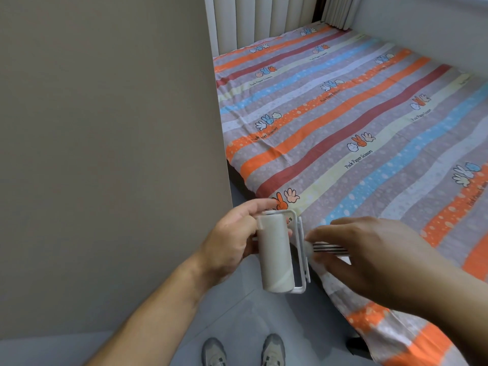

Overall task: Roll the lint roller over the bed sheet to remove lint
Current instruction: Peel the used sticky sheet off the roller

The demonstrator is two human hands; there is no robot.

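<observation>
1. Bed sheet [343, 114]: striped in orange, red, blue and grey, and spread flat over the mattress. It fills the right side of the view. The near corner drapes over the bed edge beside the person. There are a few shallow creases; any lint is too small to make out.
2. Surroundings: a grey panel [105, 128] stands along the bed's left side, with grey floor [250, 313] below it. A pale curtain [250, 17] hangs at the far end.
3. Right hand [369, 252]: the fingers lie over the handle [330, 250] of the lint roller [274, 254], with the thumb underneath, so the handle is grasped.
4. Left hand [229, 239]: wrapped round the white roll, fingers behind and thumb side in front.
5. Lint roller position: held in the air over the near corner of the bed, between the two hands, clear of the sheet. The roll stands roughly upright in its white frame [301, 247]. The handle points right.
6. Judgement on the hold: the left hand likely steadies or readies the roll while the right takes the working grip. This looks like preparation, with rolling not yet begun. Next, the left hand must let go and the roll must be laid flat on the sheet.
7. I cannot tell whether a protective wrap covers the roll.
8. Two grey shoes [273, 350] stand on the floor at the bottom edge.
9. Containers: none visible.
</observation>
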